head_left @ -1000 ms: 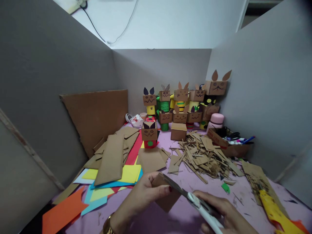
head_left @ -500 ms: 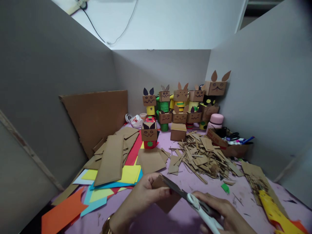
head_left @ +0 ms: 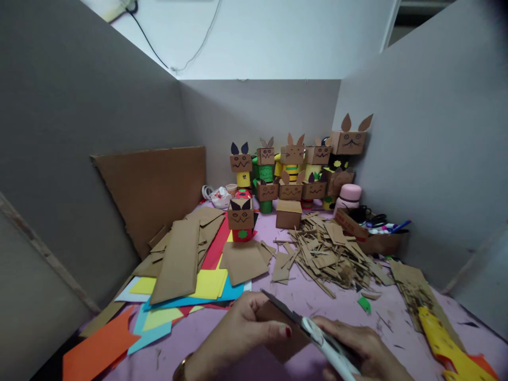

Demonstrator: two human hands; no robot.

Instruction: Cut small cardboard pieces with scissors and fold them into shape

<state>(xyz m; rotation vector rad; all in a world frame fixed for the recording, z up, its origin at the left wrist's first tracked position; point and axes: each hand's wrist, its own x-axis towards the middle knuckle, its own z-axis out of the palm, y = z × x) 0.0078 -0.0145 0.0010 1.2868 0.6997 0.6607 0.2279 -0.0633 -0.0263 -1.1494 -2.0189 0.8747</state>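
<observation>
My left hand [head_left: 252,328] pinches a small brown piece of cardboard [head_left: 289,346] between thumb and fingers, low in the middle of the view. Wrapped round the white and grey handles of a pair of scissors [head_left: 317,333] is my right hand [head_left: 357,346]. The dark blades point up and to the left and lie across the cardboard's upper edge; whether they bite into it I cannot tell. Beyond my hands lies a flat square of cardboard [head_left: 244,264]. Behind it stands a cardboard-headed figure [head_left: 241,219] with a drawn face and a red body.
Cardboard scraps [head_left: 329,256] lie heaped right of centre. Coloured paper [head_left: 99,338] and cardboard sheets [head_left: 177,264] spread at left. Several animal figures [head_left: 291,159] and a plain box [head_left: 289,214] stand behind. At right are a yellow glue gun [head_left: 440,338], tool box [head_left: 381,241] and pink bottle [head_left: 349,197].
My left hand and the cardboard have shifted slightly right and down. The scissors stay across the cardboard, and their blades look closer together. The whole view has moved a little.
</observation>
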